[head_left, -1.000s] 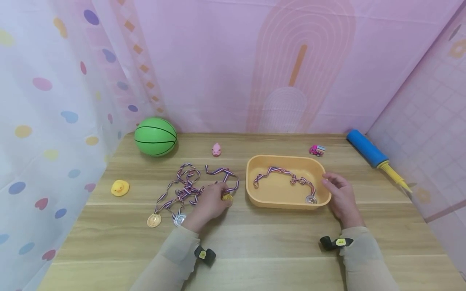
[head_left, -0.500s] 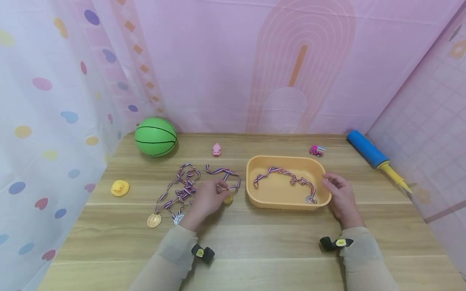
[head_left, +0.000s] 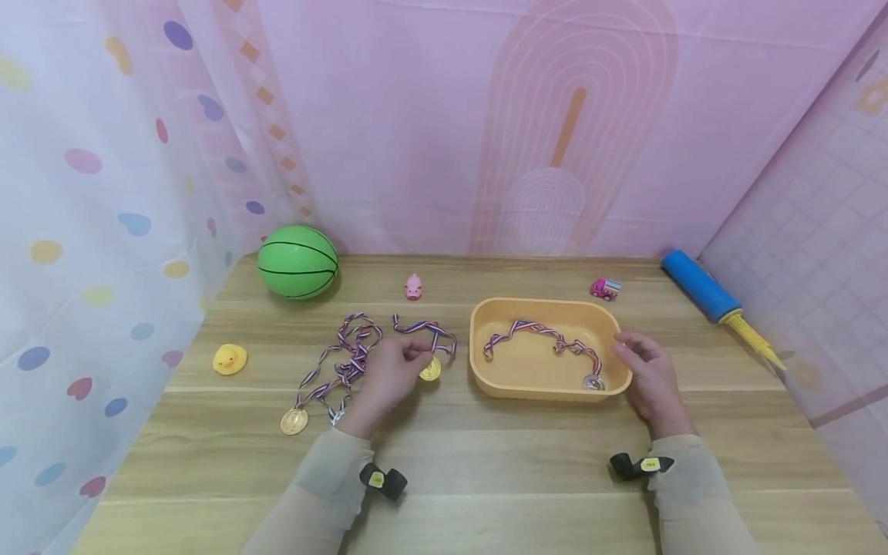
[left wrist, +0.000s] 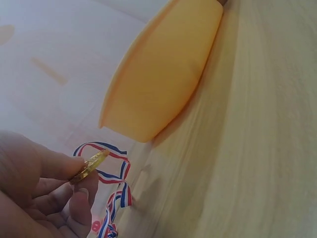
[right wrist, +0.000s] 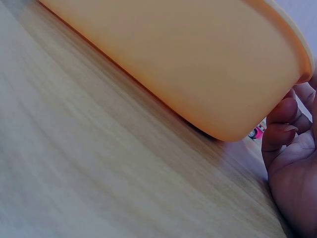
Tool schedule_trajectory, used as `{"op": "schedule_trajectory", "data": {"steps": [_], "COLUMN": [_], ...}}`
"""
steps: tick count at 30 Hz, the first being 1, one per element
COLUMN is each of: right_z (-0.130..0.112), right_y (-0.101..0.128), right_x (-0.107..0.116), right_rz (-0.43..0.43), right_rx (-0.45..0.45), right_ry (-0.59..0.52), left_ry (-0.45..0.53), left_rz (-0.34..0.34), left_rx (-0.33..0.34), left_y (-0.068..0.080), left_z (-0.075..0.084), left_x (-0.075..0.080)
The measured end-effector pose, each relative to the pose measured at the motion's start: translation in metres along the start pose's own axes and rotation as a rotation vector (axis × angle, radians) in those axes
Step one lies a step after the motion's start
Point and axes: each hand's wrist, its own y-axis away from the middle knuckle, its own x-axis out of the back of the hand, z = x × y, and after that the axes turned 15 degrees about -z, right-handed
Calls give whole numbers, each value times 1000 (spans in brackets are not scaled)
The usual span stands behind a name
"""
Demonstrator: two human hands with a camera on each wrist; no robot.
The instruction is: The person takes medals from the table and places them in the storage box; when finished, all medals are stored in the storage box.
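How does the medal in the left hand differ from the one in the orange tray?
The held medal is gold; the tray medal looks silver. The left hand pinches the gold one by its edge, tilted, beside the orange tray; the silver one lies loose inside the tray, untouched. The gold one's ribbon trails on the table; the silver one's ribbon is strung across the tray floor. Both have red-white-blue striped ribbons.

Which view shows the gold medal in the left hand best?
The left wrist view: the gold medal shows close up, pinched edge-on between the left hand's fingertips. The head view shows it small, beside the orange tub. The right wrist view misses it.
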Motion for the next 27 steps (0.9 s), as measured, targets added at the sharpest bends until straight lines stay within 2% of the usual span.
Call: {"op": "schedule_trajectory", "data": {"steps": [13,20,27], "right_z": [0,-1,-3], "right_y": [0,0,0], "right_x": [0,0,0], "right_rz": [-2,-11,-17], "right_rx": [-2,-7,-17], "right_ry": [2,-16,-5], "left_ry": [141,142,183], "left_rz": [-3,29,24], "left_rx": [0,-3,27], "left_y": [3,5,6], "left_z": [3,7,10], "left_x": [7,10,12]}}
